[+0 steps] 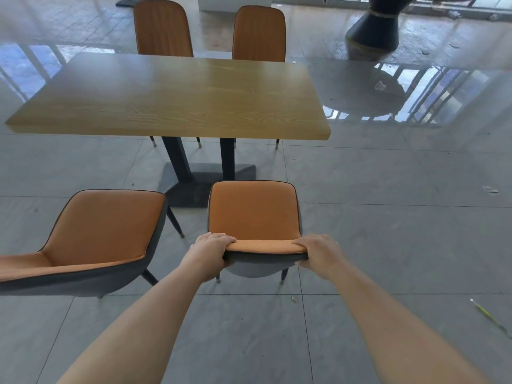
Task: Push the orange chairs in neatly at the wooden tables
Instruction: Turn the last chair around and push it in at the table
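Chair (253, 214) stands clear of surface (171, 98), facing it. L hand (213, 248) & R hand (318, 252) both clamped on backrest top. Push straight, even pressure; legs probably clear base (205, 176).

Your left hand (212, 249) and right hand (318, 252) gripped the orange chair's (253, 210) backrest top, short of the wooden table (171, 98).

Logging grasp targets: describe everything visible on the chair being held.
The held chair has an orange padded seat and backrest front, dark piping, a grey outer shell and thin dark metal-tipped legs. It stands upright on the tiled floor, facing the wooden table and not yet under it. The left hand and right hand grip the backrest's top corners.
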